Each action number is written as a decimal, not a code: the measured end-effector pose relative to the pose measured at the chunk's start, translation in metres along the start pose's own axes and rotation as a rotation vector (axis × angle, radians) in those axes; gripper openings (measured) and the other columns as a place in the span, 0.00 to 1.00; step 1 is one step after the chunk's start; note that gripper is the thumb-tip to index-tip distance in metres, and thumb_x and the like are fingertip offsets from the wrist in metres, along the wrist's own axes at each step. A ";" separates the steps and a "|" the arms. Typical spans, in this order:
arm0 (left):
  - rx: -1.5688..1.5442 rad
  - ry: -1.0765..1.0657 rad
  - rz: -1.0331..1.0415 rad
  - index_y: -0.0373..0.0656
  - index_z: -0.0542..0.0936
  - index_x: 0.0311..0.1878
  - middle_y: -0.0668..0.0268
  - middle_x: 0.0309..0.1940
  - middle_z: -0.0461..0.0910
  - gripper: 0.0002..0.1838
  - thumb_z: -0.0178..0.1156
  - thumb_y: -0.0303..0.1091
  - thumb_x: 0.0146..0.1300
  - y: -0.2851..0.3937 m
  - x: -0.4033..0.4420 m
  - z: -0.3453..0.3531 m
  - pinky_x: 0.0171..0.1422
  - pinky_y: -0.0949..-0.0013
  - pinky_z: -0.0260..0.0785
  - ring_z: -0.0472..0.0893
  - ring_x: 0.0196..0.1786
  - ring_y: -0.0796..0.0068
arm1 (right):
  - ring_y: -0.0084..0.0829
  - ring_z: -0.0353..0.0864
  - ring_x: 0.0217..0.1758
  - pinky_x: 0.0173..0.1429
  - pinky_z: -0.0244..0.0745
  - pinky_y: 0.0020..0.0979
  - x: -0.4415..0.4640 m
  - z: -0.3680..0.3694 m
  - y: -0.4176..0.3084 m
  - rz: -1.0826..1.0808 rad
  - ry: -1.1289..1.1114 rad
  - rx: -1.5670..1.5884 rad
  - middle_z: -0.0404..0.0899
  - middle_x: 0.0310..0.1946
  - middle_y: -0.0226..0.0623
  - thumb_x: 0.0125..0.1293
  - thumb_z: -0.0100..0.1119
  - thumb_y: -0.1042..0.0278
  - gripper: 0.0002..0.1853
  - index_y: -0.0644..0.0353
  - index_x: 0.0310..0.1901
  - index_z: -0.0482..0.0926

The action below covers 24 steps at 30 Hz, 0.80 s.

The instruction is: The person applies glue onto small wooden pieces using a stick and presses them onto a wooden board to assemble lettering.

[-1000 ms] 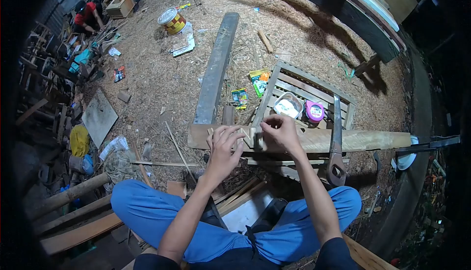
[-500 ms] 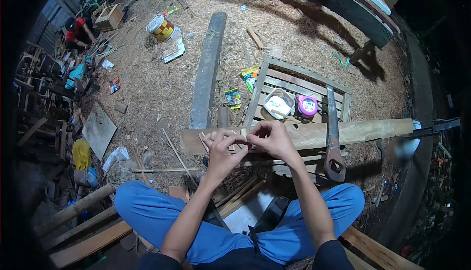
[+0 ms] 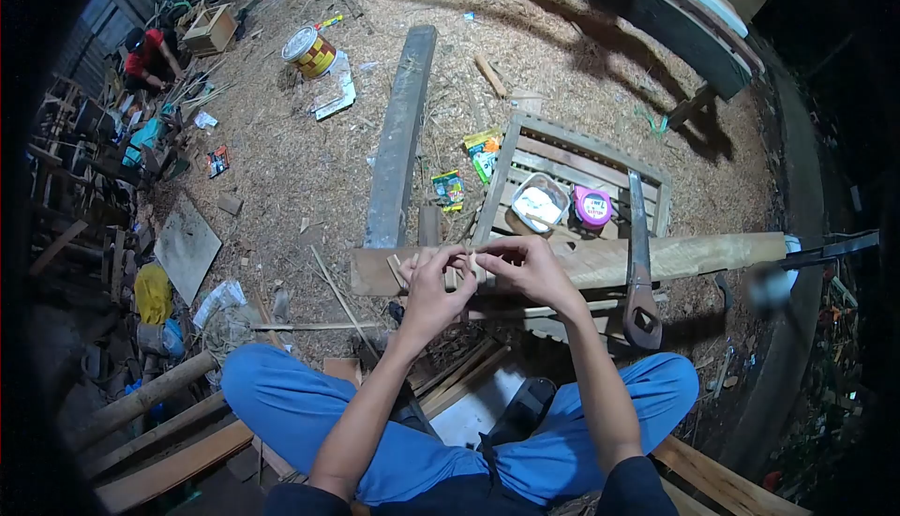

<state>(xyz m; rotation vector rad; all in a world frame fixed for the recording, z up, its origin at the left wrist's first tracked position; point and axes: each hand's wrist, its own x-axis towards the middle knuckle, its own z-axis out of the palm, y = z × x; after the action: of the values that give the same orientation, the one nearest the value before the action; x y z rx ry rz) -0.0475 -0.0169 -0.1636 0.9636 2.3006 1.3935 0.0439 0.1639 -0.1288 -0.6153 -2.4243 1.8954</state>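
Both of my hands meet over a long wooden plank (image 3: pixel 694 255) that lies crosswise in front of my knees. My left hand (image 3: pixel 433 293) is closed, its fingertips pinching a small pale wood piece (image 3: pixel 472 259). On the other side of that piece, the thumb and forefinger of my right hand (image 3: pixel 531 272) press against it. Thin wood strips stick out by my left fingers, partly hidden. A handsaw (image 3: pixel 640 282) rests across the plank to the right. Just beyond it are a pink tape measure (image 3: pixel 592 207) and a clear plastic tub (image 3: pixel 540 203) with white contents.
Under the tub is a slatted wooden frame (image 3: pixel 586 132). A thick grey beam (image 3: pixel 401 141) lies on the shavings-covered ground. Farther off stands a yellow-and-red bucket (image 3: pixel 309 51). Another person (image 3: pixel 150 61) crouches at the far left near scrap wood.
My fingers have shifted slightly around the small wood piece, the right fingertips drawing closer to the left. The plank's left end appears slightly farther right.
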 end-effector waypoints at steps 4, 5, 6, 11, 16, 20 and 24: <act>0.053 0.111 -0.082 0.49 0.89 0.52 0.73 0.35 0.83 0.15 0.72 0.40 0.64 -0.006 0.007 -0.006 0.67 0.61 0.54 0.78 0.46 0.74 | 0.15 0.78 0.36 0.42 0.75 0.24 0.004 -0.006 0.029 -0.111 0.270 -0.018 0.86 0.35 0.27 0.73 0.70 0.65 0.17 0.64 0.58 0.86; 0.050 0.100 -0.109 0.50 0.90 0.49 0.72 0.34 0.82 0.12 0.72 0.40 0.64 -0.011 0.009 -0.007 0.66 0.62 0.54 0.78 0.45 0.74 | 0.14 0.78 0.37 0.43 0.76 0.24 0.003 -0.007 0.039 -0.162 0.398 0.027 0.86 0.35 0.27 0.74 0.69 0.66 0.17 0.64 0.59 0.86; 0.026 0.117 -0.115 0.50 0.92 0.43 0.71 0.36 0.84 0.08 0.71 0.41 0.66 -0.011 0.011 -0.007 0.63 0.64 0.54 0.77 0.44 0.74 | 0.16 0.81 0.37 0.43 0.77 0.24 -0.001 -0.008 0.037 -0.125 0.405 0.058 0.87 0.37 0.29 0.75 0.68 0.67 0.15 0.65 0.57 0.86; 0.110 0.074 -0.170 0.52 0.92 0.44 0.70 0.39 0.87 0.10 0.70 0.44 0.68 -0.013 0.018 -0.011 0.63 0.62 0.53 0.77 0.46 0.74 | 0.19 0.86 0.38 0.42 0.77 0.24 -0.001 -0.005 0.074 -0.180 0.502 0.081 0.88 0.37 0.31 0.76 0.64 0.68 0.11 0.66 0.53 0.87; 0.148 0.060 -0.208 0.51 0.92 0.43 0.68 0.38 0.86 0.12 0.70 0.47 0.68 -0.011 0.018 -0.006 0.63 0.60 0.52 0.77 0.46 0.73 | 0.19 0.78 0.29 0.33 0.70 0.25 -0.003 -0.005 0.076 -0.329 0.589 -0.283 0.84 0.30 0.29 0.73 0.66 0.70 0.08 0.64 0.46 0.89; 0.194 0.037 -0.190 0.50 0.92 0.43 0.66 0.34 0.83 0.13 0.70 0.48 0.68 -0.013 0.018 -0.003 0.62 0.61 0.54 0.78 0.45 0.72 | 0.22 0.73 0.25 0.31 0.66 0.29 0.001 -0.004 0.079 -0.437 0.609 -0.368 0.80 0.26 0.31 0.71 0.67 0.72 0.06 0.62 0.45 0.89; 0.098 0.002 -0.194 0.48 0.92 0.44 0.65 0.34 0.82 0.13 0.71 0.47 0.68 -0.014 0.020 0.000 0.62 0.62 0.58 0.78 0.43 0.71 | 0.27 0.74 0.27 0.34 0.68 0.32 -0.001 -0.001 0.078 -0.475 0.624 -0.371 0.80 0.25 0.33 0.69 0.67 0.73 0.05 0.61 0.44 0.89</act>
<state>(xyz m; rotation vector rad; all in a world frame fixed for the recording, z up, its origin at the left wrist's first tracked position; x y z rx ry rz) -0.0679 -0.0077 -0.1735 0.7416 2.4096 1.2149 0.0681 0.1798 -0.2007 -0.4768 -2.2249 0.9100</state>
